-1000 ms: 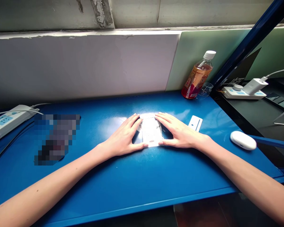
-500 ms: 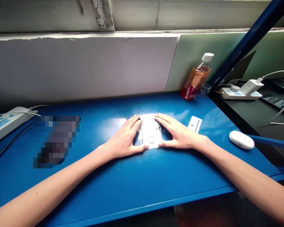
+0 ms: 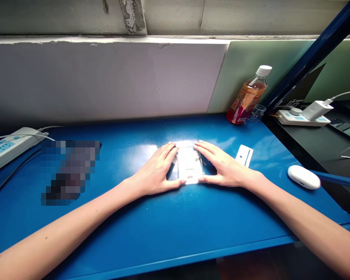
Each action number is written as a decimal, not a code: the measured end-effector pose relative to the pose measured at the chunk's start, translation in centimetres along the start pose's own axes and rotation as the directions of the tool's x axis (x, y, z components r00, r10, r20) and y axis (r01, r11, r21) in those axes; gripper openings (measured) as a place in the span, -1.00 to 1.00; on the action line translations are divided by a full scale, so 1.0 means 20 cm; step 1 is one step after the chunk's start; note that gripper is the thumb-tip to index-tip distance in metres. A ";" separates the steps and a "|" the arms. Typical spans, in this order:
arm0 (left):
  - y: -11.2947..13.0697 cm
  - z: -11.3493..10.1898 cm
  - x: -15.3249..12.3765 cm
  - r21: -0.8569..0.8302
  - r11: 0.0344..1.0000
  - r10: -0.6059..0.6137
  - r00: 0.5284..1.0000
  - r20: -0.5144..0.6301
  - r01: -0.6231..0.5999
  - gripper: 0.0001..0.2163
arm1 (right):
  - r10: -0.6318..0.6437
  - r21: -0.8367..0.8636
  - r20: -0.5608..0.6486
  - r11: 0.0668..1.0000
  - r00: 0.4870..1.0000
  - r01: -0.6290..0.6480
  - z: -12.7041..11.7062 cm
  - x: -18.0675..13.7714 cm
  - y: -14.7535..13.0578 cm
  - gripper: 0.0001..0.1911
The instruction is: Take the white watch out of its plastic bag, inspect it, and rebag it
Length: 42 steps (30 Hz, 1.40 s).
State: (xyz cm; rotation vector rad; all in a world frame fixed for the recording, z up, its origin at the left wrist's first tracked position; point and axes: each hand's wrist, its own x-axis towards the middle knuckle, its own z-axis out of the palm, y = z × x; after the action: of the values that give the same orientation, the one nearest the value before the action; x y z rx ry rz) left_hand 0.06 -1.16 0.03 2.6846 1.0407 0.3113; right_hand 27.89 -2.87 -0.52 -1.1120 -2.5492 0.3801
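Observation:
A flat, clear-looking packet (image 3: pixel 189 165) with a bright white glare lies on the blue table between my hands; the glare hides what is in it. My left hand (image 3: pixel 160 167) rests along its left side, fingers stretched out and thumb at its near edge. On the opposite side is my right hand (image 3: pixel 218 163), also with fingers spread, its fingertips at the far corner and its thumb at the near edge. Neither hand is wrapped around anything. A small white card-like piece (image 3: pixel 245 155) with a slot lies just beyond my right wrist.
A white rounded case (image 3: pixel 303 177) sits near the table's right edge. At the back right stands a bottle of reddish drink (image 3: pixel 247 97) beside a clear cup (image 3: pixel 256 112). A white power strip (image 3: pixel 13 144) and a pixelated dark object (image 3: pixel 72 167) occupy the left; a blue post (image 3: pixel 312 50) slants at right.
The camera view has shifted slightly, so most things appear a little farther right. My hands keep the same pose at the packet's sides.

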 end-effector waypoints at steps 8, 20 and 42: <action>0.00 0.00 0.00 -0.013 1.000 0.010 1.000 -0.010 -0.010 -0.13 | 0.010 0.009 -0.004 1.000 1.000 -0.009 0.00 0.00 0.00 -0.01; 0.00 0.00 0.00 -0.009 1.000 0.011 1.000 -0.007 -0.011 -0.14 | 0.001 0.011 -0.008 1.000 1.000 -0.001 -0.01 0.00 -0.01 -0.02; 0.00 0.01 0.00 0.013 1.000 0.019 1.000 -0.002 -0.019 -0.09 | 0.000 -0.013 0.019 1.000 1.000 0.000 -0.01 -0.01 -0.01 -0.04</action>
State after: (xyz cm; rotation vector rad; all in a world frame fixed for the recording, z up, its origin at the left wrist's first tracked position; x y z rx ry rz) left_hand 0.13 -1.24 -0.11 2.7074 1.0221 0.3123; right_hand 27.86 -3.12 -0.22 -1.1178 -2.5717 0.3757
